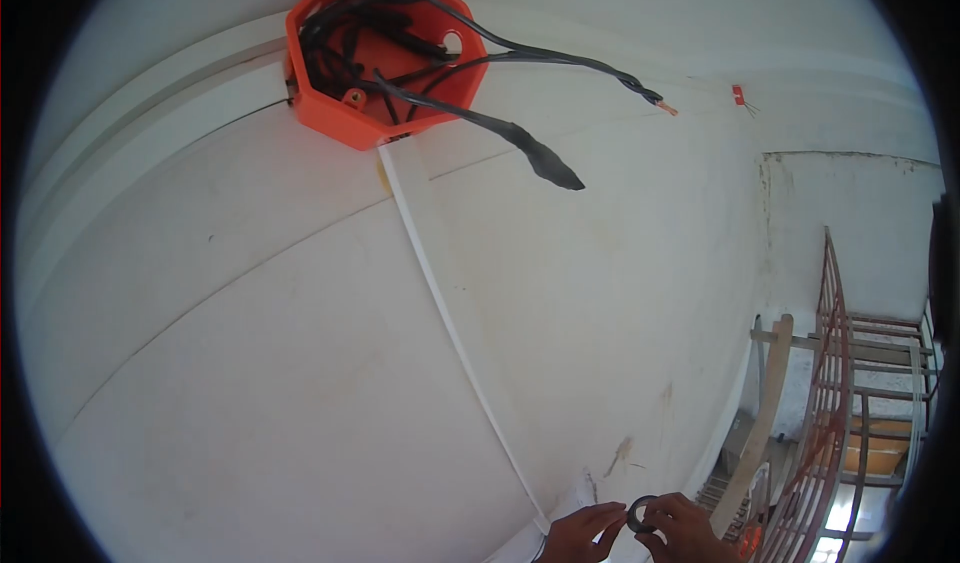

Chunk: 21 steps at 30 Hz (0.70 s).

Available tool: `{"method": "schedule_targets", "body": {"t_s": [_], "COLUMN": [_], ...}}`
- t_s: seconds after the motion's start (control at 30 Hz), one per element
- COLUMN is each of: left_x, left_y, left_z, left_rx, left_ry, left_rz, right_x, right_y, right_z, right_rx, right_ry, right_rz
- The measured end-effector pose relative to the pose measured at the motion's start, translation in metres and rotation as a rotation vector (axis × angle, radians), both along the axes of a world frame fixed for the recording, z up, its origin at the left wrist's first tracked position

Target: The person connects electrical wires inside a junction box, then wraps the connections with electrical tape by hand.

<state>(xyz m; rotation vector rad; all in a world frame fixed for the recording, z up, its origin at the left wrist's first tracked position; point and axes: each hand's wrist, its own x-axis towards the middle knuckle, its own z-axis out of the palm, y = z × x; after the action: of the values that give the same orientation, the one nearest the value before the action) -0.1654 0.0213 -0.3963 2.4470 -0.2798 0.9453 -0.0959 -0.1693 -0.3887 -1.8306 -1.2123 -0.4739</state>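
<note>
Low in the head view, my right hand grips a roll of black electrical tape between thumb and fingers. My left hand is closed, its fingertips pinching at the roll's left edge; a loose tape end is too small to make out. Well above both hands, an orange octagonal junction box holds several black wires. One twisted pair juts out to the right with bare copper at its tip. Another wire end, wrapped in black tape, hangs below it.
White trunking runs from the box down along the wall. More white conduit curves off to the left. A small red box with wires sits farther right. Red metal railings and a wooden plank stand at lower right.
</note>
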Motion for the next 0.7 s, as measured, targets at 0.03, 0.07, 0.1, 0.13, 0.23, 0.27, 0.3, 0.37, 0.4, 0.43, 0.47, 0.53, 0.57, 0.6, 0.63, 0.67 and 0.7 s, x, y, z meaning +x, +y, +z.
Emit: {"method": "schedule_targets", "body": {"t_s": [0.03,0.07,0.1,0.13,0.23,0.27,0.3,0.37,0.4,0.43,0.47,0.53,0.57,0.6,0.63,0.67,0.7], "left_x": [-0.001,-0.004,-0.005,-0.005,0.0,0.001,0.001,0.0,0.001,0.001,0.001,-0.001,-0.003,-0.004,-0.005,-0.004,-0.004], "left_y": [0.002,0.003,0.005,0.008,0.013,0.014,0.014,0.015,0.016,0.017,0.017,0.018,0.018,0.019,0.018,0.017,0.014], "left_z": [-0.001,0.004,0.007,0.002,-0.014,-0.013,-0.013,-0.014,-0.016,-0.016,-0.015,-0.011,-0.009,-0.005,-0.002,0.002,0.008], "left_rx": [0.004,0.03,0.056,0.063,0.12,0.125,0.104,0.088,0.072,0.057,0.064,0.026,0.036,-0.03,-0.097,-0.083,-0.143], "left_ry": [-0.002,0.054,0.11,0.108,0.037,0.036,0.102,0.172,0.107,0.044,0.051,0.09,0.108,0.113,0.124,0.153,0.188], "left_rz": [0.009,0.008,0.006,0.014,0.045,0.047,0.036,0.027,0.003,-0.025,-0.033,-0.059,-0.082,-0.104,-0.132,-0.175,-0.204], "right_x": [0.0,-0.001,-0.001,-0.002,-0.004,-0.004,-0.006,-0.008,-0.009,-0.008,-0.008,-0.009,-0.011,-0.012,-0.01,-0.009,-0.009], "right_y": [0.002,0.004,0.005,0.007,0.011,0.012,0.012,0.013,0.013,0.012,0.011,0.008,0.005,0.003,0.002,0.002,0.0], "right_z": [-0.002,-0.004,-0.005,-0.006,-0.006,-0.006,-0.008,-0.01,-0.01,-0.008,-0.006,-0.004,-0.003,-0.002,-0.003,-0.005,-0.01], "right_rx": [0.032,0.063,0.067,0.062,0.049,0.036,0.041,0.018,0.023,0.043,0.064,0.071,0.073,0.089,0.078,0.067,0.049], "right_ry": [0.004,0.009,0.007,0.01,0.039,0.068,0.069,0.168,0.172,0.148,0.126,0.175,0.219,0.239,0.192,0.146,0.177], "right_rz": [0.008,0.016,0.025,0.035,0.053,0.059,0.062,0.052,0.051,0.074,0.092,0.104,0.119,0.086,0.091,0.09,0.092]}}
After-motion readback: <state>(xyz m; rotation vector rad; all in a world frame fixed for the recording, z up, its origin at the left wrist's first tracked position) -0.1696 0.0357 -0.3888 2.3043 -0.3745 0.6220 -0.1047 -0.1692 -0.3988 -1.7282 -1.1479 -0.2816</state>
